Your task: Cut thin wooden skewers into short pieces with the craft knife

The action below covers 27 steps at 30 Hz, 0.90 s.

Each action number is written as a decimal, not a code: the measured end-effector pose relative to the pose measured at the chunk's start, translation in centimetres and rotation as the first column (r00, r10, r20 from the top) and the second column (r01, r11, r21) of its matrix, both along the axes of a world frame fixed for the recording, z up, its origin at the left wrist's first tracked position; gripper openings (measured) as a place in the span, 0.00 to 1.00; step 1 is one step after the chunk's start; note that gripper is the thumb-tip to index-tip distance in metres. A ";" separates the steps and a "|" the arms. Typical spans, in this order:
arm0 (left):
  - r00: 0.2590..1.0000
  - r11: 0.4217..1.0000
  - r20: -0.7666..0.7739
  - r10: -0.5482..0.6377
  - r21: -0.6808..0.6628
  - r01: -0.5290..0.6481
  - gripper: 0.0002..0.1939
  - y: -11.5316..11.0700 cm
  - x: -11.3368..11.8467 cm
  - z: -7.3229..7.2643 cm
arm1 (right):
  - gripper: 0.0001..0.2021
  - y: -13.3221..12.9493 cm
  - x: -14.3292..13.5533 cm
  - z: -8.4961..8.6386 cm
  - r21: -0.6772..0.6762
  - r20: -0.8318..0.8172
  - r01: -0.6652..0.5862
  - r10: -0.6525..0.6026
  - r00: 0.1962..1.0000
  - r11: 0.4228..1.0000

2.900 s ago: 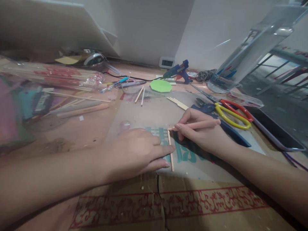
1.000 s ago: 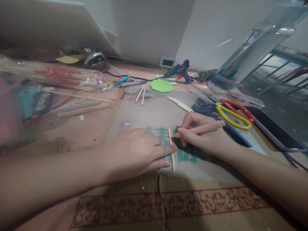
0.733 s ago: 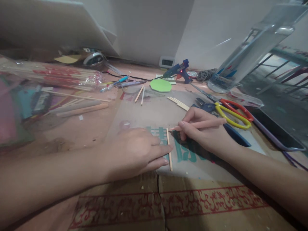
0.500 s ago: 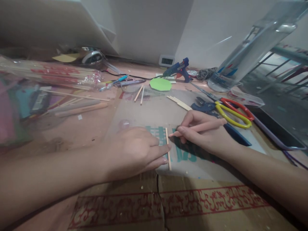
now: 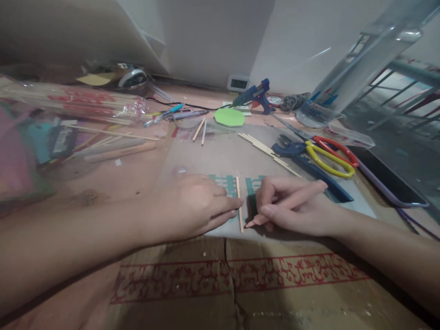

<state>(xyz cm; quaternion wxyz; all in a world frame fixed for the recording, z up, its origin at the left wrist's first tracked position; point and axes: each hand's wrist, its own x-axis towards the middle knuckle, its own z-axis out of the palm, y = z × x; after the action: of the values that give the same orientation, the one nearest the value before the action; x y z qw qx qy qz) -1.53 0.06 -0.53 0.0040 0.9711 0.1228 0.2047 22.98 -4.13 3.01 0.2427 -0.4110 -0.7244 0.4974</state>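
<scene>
My left hand point(image 5: 192, 208) lies flat on a translucent sheet point(image 5: 220, 160) with green print, its fingertips pressing a short wooden stick point(image 5: 239, 201) that runs away from me. My right hand point(image 5: 292, 206) grips a pink pen-like tool point(image 5: 292, 201), and the tool's tip rests at the near end of the stick, just to its right. Both forearms lie on the cardboard point(image 5: 240, 284) with a red pattern.
Yellow and red scissors point(image 5: 326, 156) and a blue tool lie right of the sheet, with loose sticks point(image 5: 261, 146) beside them. A blue glue gun point(image 5: 252, 96), a green paper octagon point(image 5: 229, 117), a clear water bottle point(image 5: 347, 68) and a bag of skewers point(image 5: 75, 103) stand farther back.
My right hand has slid the pink tool from the far end of the stick down to its near end. My left hand still presses the stick. The view shifted slightly.
</scene>
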 end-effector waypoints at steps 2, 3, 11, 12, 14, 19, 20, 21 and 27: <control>1.000 1.000 0.008 -0.006 0.001 0.006 0.14 0.0 0.0 0.0 | 0.11 -0.1 -0.2 0.0 0.049 0.018 -0.043 0.042 0.999 0.998; 1.000 1.000 0.009 -0.009 0.000 0.009 0.14 0.1 0.0 0.0 | 0.09 -0.1 -0.2 -0.1 0.072 0.023 -0.059 0.058 0.998 0.996; 1.000 1.000 0.009 -0.015 0.003 0.015 0.14 0.2 0.0 -0.1 | 0.10 0.0 -0.4 -0.2 0.027 0.033 -0.068 0.067 0.997 0.997; 1.000 1.000 0.008 -0.016 0.003 0.016 0.14 0.2 0.0 0.0 | 0.10 0.0 -0.4 -0.1 0.027 0.030 -0.068 0.068 0.997 0.997; 1.000 1.000 0.009 -0.014 0.000 0.014 0.15 0.2 0.0 0.0 | 0.10 0.0 -0.4 -0.1 0.032 0.043 -0.069 0.067 0.997 0.997; 1.000 1.000 0.000 -0.003 -0.009 0.003 0.15 0.2 0.0 0.0 | 0.10 0.0 -0.4 -0.3 0.036 0.055 -0.059 0.057 0.997 0.998; 1.000 1.000 0.003 -0.004 -0.006 0.004 0.14 0.2 0.0 0.0 | 0.10 0.0 -0.4 -0.3 0.042 0.043 -0.061 0.059 0.997 0.997; 1.000 1.000 0.009 -0.005 -0.003 0.005 0.15 0.2 0.0 0.0 | 0.10 0.0 -0.4 -0.4 0.048 0.034 -0.064 0.062 0.997 0.997; 1.000 1.000 0.003 -0.011 0.000 0.011 0.15 0.3 0.1 0.0 | 0.09 0.2 -0.3 -0.4 0.045 0.017 -0.086 0.086 0.996 0.995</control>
<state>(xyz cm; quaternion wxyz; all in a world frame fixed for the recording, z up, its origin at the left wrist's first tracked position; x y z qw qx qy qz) -1.47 0.33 -0.51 0.0051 0.9715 0.1174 0.2060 22.64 -3.97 2.61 0.2251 -0.3774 -0.7545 0.4875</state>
